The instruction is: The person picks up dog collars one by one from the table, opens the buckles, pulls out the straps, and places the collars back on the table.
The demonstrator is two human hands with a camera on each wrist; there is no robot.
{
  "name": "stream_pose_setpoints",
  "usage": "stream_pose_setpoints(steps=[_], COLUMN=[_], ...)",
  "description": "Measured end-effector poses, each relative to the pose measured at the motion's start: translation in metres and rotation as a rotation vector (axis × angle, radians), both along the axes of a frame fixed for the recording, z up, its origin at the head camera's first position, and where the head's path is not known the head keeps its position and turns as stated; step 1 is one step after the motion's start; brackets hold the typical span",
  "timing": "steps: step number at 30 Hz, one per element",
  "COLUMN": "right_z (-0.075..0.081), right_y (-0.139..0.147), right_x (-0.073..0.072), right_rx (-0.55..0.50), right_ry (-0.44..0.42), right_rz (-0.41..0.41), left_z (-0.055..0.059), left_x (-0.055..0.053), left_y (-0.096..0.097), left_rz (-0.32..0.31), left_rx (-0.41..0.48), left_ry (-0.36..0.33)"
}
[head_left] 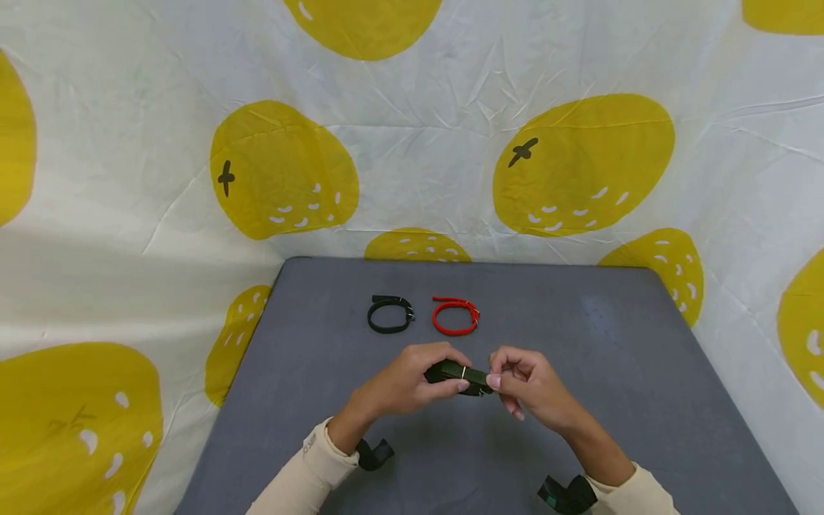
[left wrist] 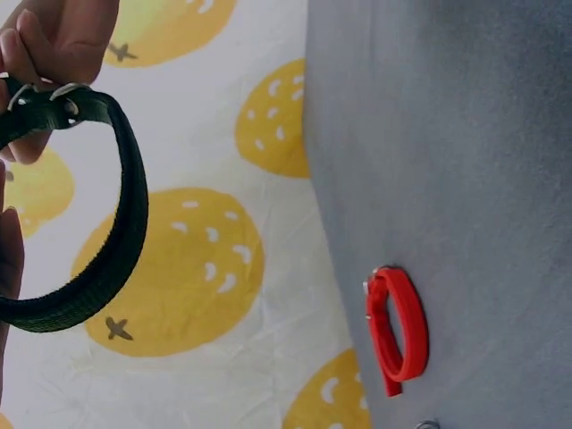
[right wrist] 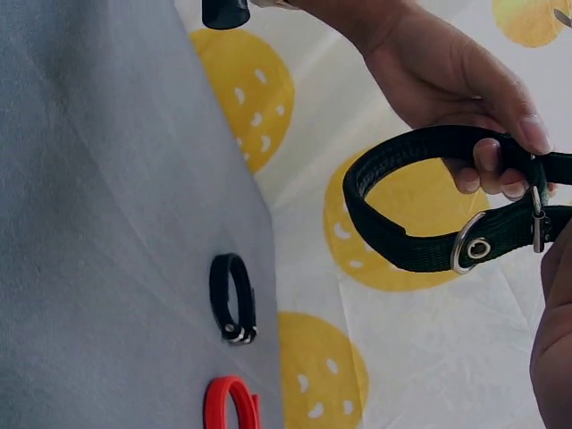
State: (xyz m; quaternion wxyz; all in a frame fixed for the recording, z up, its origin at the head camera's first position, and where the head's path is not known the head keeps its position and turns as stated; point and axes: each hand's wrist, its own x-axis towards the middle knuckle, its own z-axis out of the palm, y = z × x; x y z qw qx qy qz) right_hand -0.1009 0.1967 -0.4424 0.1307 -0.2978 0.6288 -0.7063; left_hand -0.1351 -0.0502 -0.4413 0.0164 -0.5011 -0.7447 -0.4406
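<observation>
A dark green dog collar point(head_left: 446, 371), closed into a loop, is held up above the table between both hands. My left hand point(head_left: 412, 379) grips it with the thumb in front and the fingers behind. My right hand point(head_left: 537, 390) pinches the strap at the buckle end between thumb and forefinger. In the right wrist view the collar point(right wrist: 420, 253) shows its metal buckle point(right wrist: 538, 219), a D-ring point(right wrist: 462, 243) and an eyelet. The loop hangs rounded in the left wrist view, partly cut off by the frame edge.
On the grey table point(head_left: 309, 429) a black collar point(head_left: 389, 330) and a red collar point(head_left: 454, 332) lie buckled side by side, beyond the hands. A white cloth point(head_left: 418, 172) printed with yellow fruit hangs behind the table. Dark straps point(head_left: 375, 455) are at the wrists.
</observation>
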Motion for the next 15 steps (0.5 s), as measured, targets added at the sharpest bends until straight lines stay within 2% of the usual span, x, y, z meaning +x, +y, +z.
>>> stream_pose_setpoints(steps=[3,10,15], right_z=[0.0003,0.0005,-0.0012], right_y=[0.0001,-0.0049,-0.0085], right_x=[0.0008,0.0013,0.0018], right_rx=[-0.004,0.15,0.181], right_ry=[0.002,0.018,0.054], right_rz=[0.002,-0.073,-0.117], left_z=[-0.001,-0.0013,-0.0009], left_x=[0.0005,0.003,0.005], left_y=[-0.0004,0.0019,0.0031], left_rz=[0.006,0.014,0.016], left_rx=[-0.001,-0.023,-0.021], left_ry=[-0.014,0.033,0.048])
